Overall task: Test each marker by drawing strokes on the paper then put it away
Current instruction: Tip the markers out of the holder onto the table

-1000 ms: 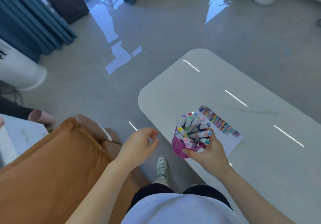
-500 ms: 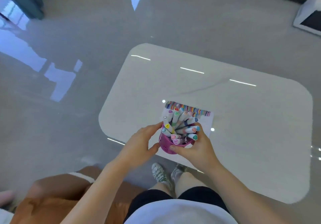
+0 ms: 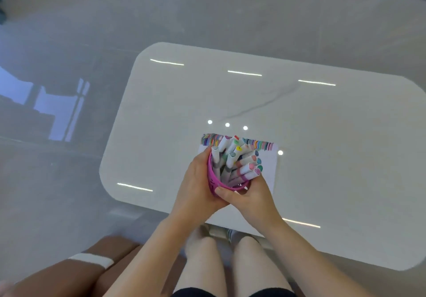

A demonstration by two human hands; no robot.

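A pink cup (image 3: 213, 177) full of several white markers (image 3: 239, 163) with coloured caps is held tilted above the near part of the white table (image 3: 322, 147). My left hand (image 3: 197, 181) wraps round the cup's left side. My right hand (image 3: 251, 196) grips its lower right side, thumb on the rim. Under the cup lies a sheet of paper (image 3: 269, 167) with a row of coloured strokes (image 3: 262, 146) along its far edge; much of the sheet is hidden by the cup and hands.
The table has rounded corners and a glossy top showing light reflections. A brown cushioned seat (image 3: 76, 271) sits at the lower left. My legs (image 3: 221, 264) are below the table's near edge. Glossy grey floor surrounds the table.
My left hand came over from the left and took hold of the cup beside the right hand. The view swung down and right onto the table.
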